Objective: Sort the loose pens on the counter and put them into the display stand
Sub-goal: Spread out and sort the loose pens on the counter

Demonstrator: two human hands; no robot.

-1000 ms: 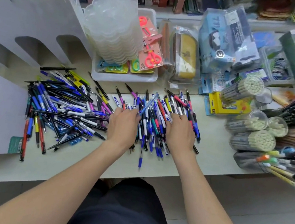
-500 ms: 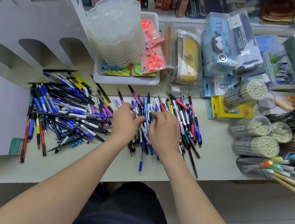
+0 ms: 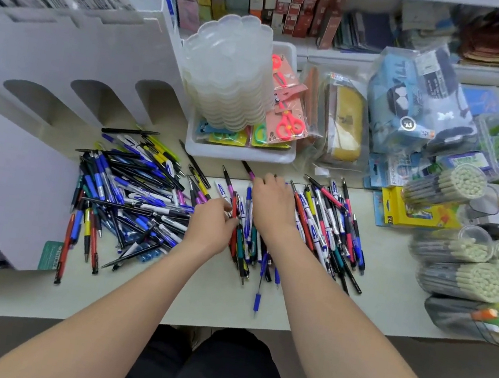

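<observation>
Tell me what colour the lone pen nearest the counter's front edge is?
The pen is blue, head view.

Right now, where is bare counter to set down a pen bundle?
Bare: the front strip of the counter along its near edge, and the patch between the right pen pile and the pencil tubes. Crowded: the back, by the white tray.

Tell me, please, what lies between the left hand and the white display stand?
In the head view, a loose heap of mostly blue and black pens lies on the counter between the left hand and the white display stand.
</observation>
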